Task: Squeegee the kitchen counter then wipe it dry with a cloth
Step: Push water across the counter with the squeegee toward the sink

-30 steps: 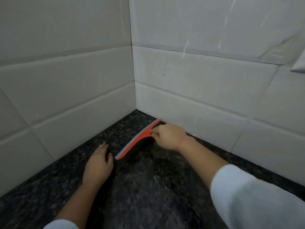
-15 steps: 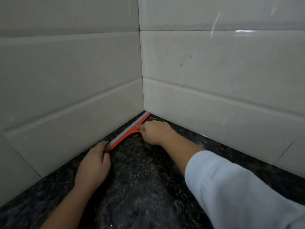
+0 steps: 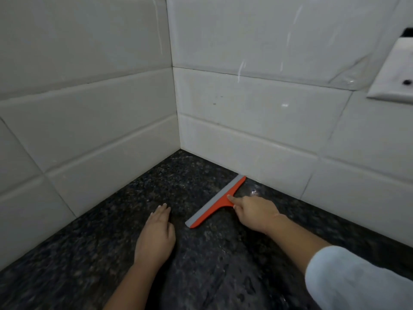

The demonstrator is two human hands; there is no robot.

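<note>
Now right hand (image 3: 252,214) grips orange squeegee (image 3: 218,201), speckled granite counter (image 3: 111,253).

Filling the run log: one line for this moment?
squeegee blade on counter | right hand holds it | left hand flat on counter

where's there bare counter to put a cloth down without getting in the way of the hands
Free: the counter strip along the left wall, left of the left hand; the corner beyond the squeegee; and the near patch between the forearms. Crowded: the middle, where the right hand holds the squeegee, its far end touching the right wall.
</note>
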